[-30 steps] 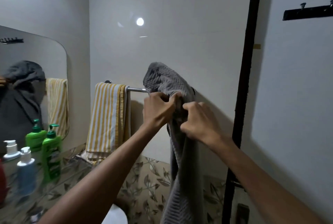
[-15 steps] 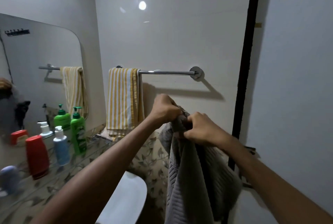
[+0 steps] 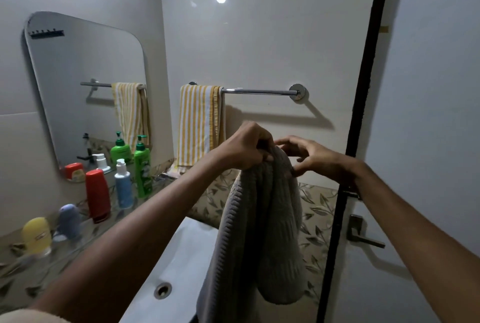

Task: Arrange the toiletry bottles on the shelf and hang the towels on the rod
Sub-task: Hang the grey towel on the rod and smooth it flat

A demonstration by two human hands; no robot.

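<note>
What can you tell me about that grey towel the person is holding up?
The grey towel looks like thick, ribbed or waffle-textured cloth. It is bunched at the top and hangs down in long loose folds in front of the white sink, its lower end reaching the frame's bottom edge. The left hand clenches its top, while the right hand touches the bunch with spread fingers. It is below the chrome rod, not on it.
</note>
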